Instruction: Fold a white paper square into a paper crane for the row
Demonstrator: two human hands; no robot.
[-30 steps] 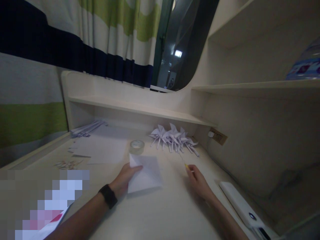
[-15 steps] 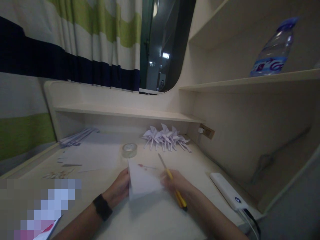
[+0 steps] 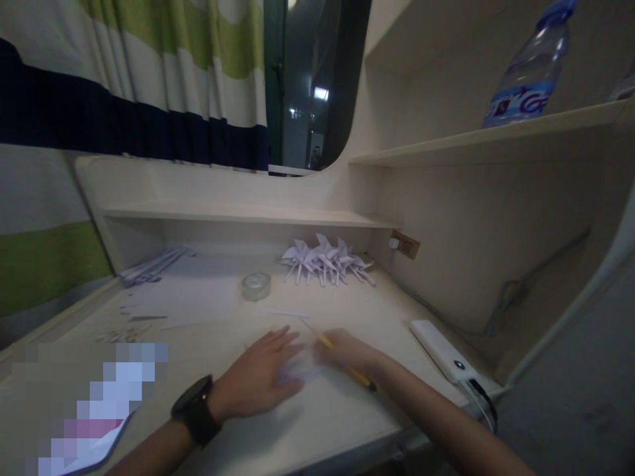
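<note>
My left hand (image 3: 265, 373), with a black watch on its wrist, lies palm down with fingers spread over a small white piece of paper (image 3: 303, 367). The paper is blurred and partly hidden by the hands. In my right hand (image 3: 342, 350) is a slim yellow-handled utility knife (image 3: 362, 378), its grey blade pointing away and to the left. Motion smears the right fingers, beside the paper's right side. Just beyond the hands, a thin white strip (image 3: 282, 313) rests on the desk. A roll of clear tape (image 3: 256, 288) stands farther back.
Several white paper pinwheels (image 3: 325, 261) lie at the back. White sheets (image 3: 198, 291), rolled paper sticks (image 3: 156, 266) and small pale pieces (image 3: 119, 335) are at left. A white power bank (image 3: 439, 350) with cables is at right. A bottle (image 3: 526, 79) stands on the shelf.
The paper, held up before, is now lower, near the desk. My left hand has gone from gripping its edge to lying spread over it. The knife stays in my right hand.
</note>
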